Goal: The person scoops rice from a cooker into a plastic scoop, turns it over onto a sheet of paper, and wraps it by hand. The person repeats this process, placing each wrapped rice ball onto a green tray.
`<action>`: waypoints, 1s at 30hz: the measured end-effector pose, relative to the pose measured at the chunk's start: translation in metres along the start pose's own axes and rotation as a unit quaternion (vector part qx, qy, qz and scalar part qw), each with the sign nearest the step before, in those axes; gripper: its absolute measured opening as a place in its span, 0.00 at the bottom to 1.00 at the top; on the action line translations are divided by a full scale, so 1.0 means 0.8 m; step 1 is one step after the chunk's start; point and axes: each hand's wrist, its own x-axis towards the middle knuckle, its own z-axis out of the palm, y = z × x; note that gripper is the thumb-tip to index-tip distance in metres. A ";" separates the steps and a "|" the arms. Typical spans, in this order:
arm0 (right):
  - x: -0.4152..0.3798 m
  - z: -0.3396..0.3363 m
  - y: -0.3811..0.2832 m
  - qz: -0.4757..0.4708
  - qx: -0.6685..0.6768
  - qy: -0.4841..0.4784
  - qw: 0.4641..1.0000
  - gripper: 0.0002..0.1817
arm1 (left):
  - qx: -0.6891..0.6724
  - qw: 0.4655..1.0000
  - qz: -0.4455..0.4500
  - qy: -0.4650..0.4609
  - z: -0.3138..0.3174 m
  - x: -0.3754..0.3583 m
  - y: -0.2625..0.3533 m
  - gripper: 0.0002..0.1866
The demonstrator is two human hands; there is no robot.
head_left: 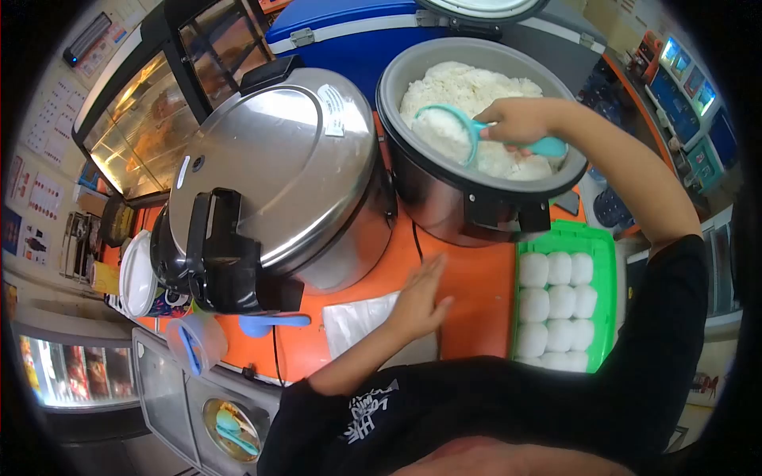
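Note:
My right hand (522, 121) is closed around the handle of a teal rice scoop (548, 147), over the open rice cooker (390, 99). White rice (468, 83) fills much of the cooker, and the scoop's round bowl has rice in it. My left hand (418, 301) is held out with fingers extended and thumb apart, gripping nothing. It is above the orange table (480, 293), beside a stack of clear plastic sheets or bags (348, 321). On the right, a green tray (607, 293) holds rows of white rice portions (560, 301) that look wrapped.
A large lidded steel rice cooker (274, 159) stands to the left. A blue cooler (341, 59) is behind, and a glass food warmer (139, 119) at the back left. Near the front left are a blue paddle (274, 324), a clear tub (208, 337) and a bowl with teal utensils (234, 432).

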 end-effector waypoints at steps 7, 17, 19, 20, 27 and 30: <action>-0.098 0.049 0.015 0.029 0.376 0.197 0.905 0.14 | 0.082 0.857 -0.492 0.128 0.018 -0.276 -0.087 0.47; -0.227 0.260 -0.064 0.059 0.658 0.181 0.729 0.12 | -0.094 0.933 -0.324 0.128 -0.037 -0.282 -0.078 0.23; -0.252 0.285 -0.066 0.053 0.664 0.177 0.724 0.12 | -0.222 0.932 -0.253 0.133 -0.078 -0.257 -0.023 0.22; -0.265 0.291 -0.066 0.061 0.667 0.194 0.717 0.12 | -0.296 0.921 -0.209 0.143 -0.094 -0.238 0.005 0.22; -0.386 0.299 -0.065 0.081 0.634 0.334 0.693 0.13 | -0.348 0.896 -0.272 -0.036 0.001 -0.095 0.050 0.17; -0.416 0.314 -0.065 0.102 0.613 0.372 0.690 0.14 | -0.361 0.906 -0.217 -0.035 0.169 -0.083 -0.016 0.18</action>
